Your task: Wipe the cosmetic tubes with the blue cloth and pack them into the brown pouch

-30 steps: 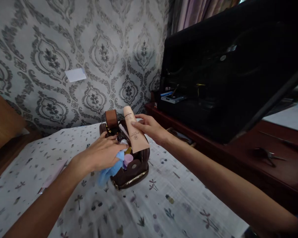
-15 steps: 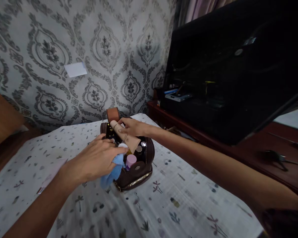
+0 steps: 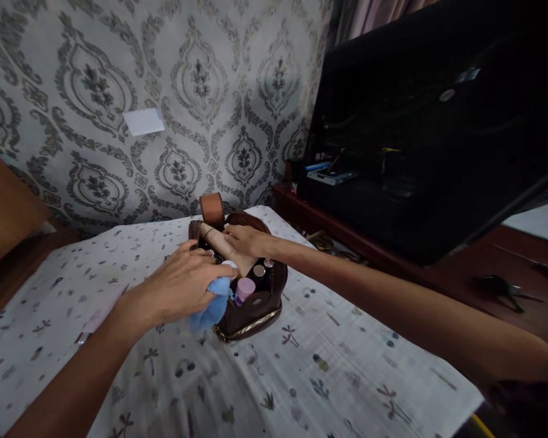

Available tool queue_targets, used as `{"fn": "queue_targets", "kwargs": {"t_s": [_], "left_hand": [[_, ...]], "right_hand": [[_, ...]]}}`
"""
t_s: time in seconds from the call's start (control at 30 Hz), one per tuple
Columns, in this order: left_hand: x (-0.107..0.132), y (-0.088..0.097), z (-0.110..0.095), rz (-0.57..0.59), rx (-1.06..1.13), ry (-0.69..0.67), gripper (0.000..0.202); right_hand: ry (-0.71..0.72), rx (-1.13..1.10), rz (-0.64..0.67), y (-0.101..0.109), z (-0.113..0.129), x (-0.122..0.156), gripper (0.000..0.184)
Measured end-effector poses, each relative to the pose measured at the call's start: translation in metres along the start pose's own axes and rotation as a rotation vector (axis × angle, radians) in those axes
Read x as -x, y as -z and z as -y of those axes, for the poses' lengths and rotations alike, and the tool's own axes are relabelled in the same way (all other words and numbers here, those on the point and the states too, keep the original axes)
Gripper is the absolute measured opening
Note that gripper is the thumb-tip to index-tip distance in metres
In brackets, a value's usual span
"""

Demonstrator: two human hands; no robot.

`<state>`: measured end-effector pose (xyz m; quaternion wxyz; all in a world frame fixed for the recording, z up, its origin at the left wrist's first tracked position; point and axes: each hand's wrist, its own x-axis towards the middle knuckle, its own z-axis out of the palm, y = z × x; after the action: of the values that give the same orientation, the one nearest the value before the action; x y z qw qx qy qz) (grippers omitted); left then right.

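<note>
A dark brown makeup bag (image 3: pixel 251 321) with a gold zip lies unzipped on the patterned sheet, full of bottles and jars. In it a beige squeeze tube (image 3: pixel 217 242) lies slanting across the far left side, and my right hand (image 3: pixel 246 241) is closed on its far side. My left hand (image 3: pixel 176 285) rests over the bag's left edge, a light blue cloth (image 3: pixel 210 311) gripped under its thumb. Close to that thumb is a white lid (image 3: pixel 229 266). A pink-lidded jar (image 3: pixel 245 290) and a silver-capped bottle (image 3: pixel 259 271) stand nearer the front.
A brown strap loop (image 3: pixel 212 208) rises behind the bag. To the left a pale pink flat item (image 3: pixel 103 310) lies on the white printed sheet (image 3: pixel 237 389). On the right, a large black screen (image 3: pixel 406 140) stands on a reddish-brown cabinet (image 3: pixel 466 292) with keys (image 3: pixel 502 289).
My right hand has lowered the tube deeper into the bag, so it lies flatter among the bottles. The left hand stays at the bag's edge with the blue cloth.
</note>
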<state>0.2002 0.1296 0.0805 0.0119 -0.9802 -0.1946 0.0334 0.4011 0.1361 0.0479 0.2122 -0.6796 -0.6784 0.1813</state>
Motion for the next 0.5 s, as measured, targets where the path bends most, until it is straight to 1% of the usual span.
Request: {"fn": "queue_targets", "kwargs": {"t_s": [0.1, 0.17, 0.27, 0.4, 0.5], "left_hand": [[0.001, -0.002, 0.002, -0.013, 0.002, -0.001, 0.048], [0.002, -0.003, 0.003, -0.01, 0.009, -0.005, 0.049], [0.002, -0.003, 0.003, -0.014, 0.009, -0.01, 0.048], [0.002, -0.001, 0.002, -0.021, -0.006, -0.02, 0.046], [0.002, -0.001, 0.002, -0.024, -0.004, -0.023, 0.046]], "right_hand": [[-0.107, -0.094, -0.015, 0.0, 0.0, 0.004, 0.02], [-0.192, -0.156, -0.062, -0.002, -0.001, 0.004, 0.023], [-0.272, -0.21, -0.138, -0.006, -0.006, 0.0, 0.025], [-0.278, -0.231, -0.199, -0.009, -0.013, -0.006, 0.03], [-0.269, -0.225, -0.218, -0.009, -0.016, -0.006, 0.031]]}}
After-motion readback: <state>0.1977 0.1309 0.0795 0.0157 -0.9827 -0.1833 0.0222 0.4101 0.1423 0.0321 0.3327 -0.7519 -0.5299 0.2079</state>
